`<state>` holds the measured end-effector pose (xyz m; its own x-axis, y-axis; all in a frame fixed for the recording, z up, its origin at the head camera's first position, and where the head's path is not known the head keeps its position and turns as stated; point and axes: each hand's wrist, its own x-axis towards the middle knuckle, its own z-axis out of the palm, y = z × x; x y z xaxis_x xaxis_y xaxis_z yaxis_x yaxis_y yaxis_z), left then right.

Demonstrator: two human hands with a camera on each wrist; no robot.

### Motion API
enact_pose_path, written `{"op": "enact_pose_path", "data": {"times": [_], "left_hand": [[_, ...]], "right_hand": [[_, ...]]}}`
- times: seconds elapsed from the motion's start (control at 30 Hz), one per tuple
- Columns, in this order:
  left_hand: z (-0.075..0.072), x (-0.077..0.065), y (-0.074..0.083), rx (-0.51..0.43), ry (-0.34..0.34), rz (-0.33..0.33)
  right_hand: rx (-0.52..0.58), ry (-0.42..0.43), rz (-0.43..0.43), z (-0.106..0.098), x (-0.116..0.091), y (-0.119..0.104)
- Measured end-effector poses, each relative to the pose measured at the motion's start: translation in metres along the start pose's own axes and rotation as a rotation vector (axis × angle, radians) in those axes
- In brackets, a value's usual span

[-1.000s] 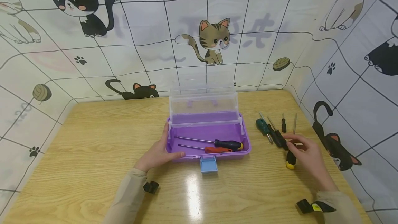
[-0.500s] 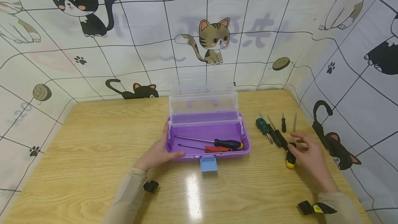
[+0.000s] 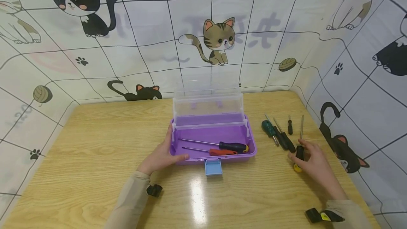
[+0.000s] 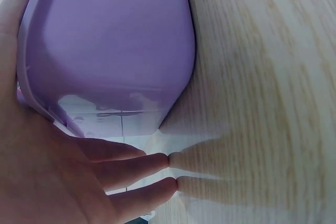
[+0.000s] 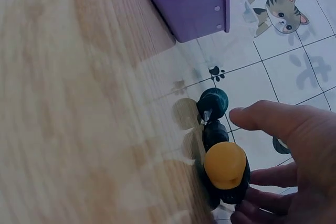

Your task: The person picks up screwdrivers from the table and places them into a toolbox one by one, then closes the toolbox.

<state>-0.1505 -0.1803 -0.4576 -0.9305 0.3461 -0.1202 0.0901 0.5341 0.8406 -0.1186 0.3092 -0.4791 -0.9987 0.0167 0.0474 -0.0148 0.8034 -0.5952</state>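
Observation:
A purple toolbox (image 3: 210, 135) with its clear lid raised stands mid-table. Inside lie a red-handled screwdriver (image 3: 222, 152) and a black-handled screwdriver (image 3: 233, 147) with a yellow end. My left hand (image 3: 161, 156) rests at the toolbox's left front corner, thumb along the front rim; in the left wrist view several fingers stretch out straight past the purple wall. My right hand (image 3: 316, 162) straddles another black-and-yellow screwdriver (image 3: 300, 153) on the table. In the right wrist view its fingers are right at the handle's yellow end (image 5: 226, 165), while the thumb stands apart from it.
Left of my right hand lie a green-handled screwdriver (image 3: 269, 129) and two black-handled screwdrivers (image 3: 287, 142) side by side. A small black screwdriver (image 3: 290, 127) lies behind. The blue latch (image 3: 213, 168) hangs at the toolbox front. Cat-print cloth (image 3: 143, 52) surrounds the table's back and sides.
My right hand has shifted from beside the black screwdrivers to around the black-and-yellow screwdriver's handle, its thumb now left of the handle. The left hand and toolbox stay in place.

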Motion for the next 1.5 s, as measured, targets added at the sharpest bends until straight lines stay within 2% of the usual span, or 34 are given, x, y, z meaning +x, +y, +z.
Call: {"op": "enact_pose_path", "data": {"times": [0.37, 0.7, 1.27, 1.5], "left_hand": [[0.001, -0.001, -0.001, 0.028, 0.006, -0.015], [0.0, -0.001, 0.0, 0.039, 0.01, -0.014], [0.002, -0.003, 0.003, 0.054, 0.018, -0.015], [0.002, -0.003, 0.003, 0.061, 0.021, -0.017]], "right_hand": [[-0.054, -0.076, 0.032, -0.008, 0.002, 0.012], [-0.107, -0.062, 0.089, -0.013, 0.002, 0.015], [-0.105, -0.017, 0.149, -0.012, 0.004, 0.018], [-0.11, 0.046, 0.101, -0.009, 0.007, 0.022]]}}
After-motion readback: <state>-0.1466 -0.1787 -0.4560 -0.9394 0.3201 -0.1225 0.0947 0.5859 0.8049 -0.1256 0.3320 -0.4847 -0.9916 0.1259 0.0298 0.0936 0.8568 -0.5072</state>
